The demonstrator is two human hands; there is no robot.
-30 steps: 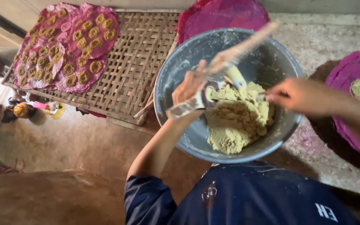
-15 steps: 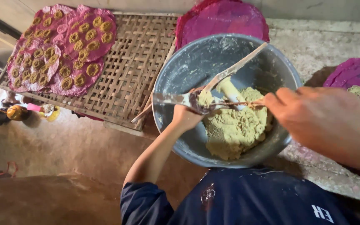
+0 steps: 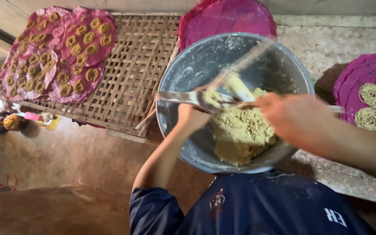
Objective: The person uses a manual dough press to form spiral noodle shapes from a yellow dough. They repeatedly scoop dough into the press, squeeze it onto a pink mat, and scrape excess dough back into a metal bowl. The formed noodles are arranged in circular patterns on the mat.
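Right hand (image 3: 290,124): motion-blurred, fingers not separable; what it grips is hidden beneath it. Right forearm runs off the right edge.

Left hand (image 3: 192,116): fingers hidden behind the flat metal tool (image 3: 183,97); grip unclear.

Long stick (image 3: 244,63) across the metal bowl (image 3: 188,69): smeared by blur.

Bowl's near rim covered by the dark blue shirt (image 3: 257,209).

Purple sheet (image 3: 366,78) at right: cut by the edge.

Small yellow object (image 3: 11,122) on the floor: too small to identify.

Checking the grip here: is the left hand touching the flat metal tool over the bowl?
Touching. The head view shows the left hand closed around the flat metal tool, with no gap, above the metal bowl of dough.
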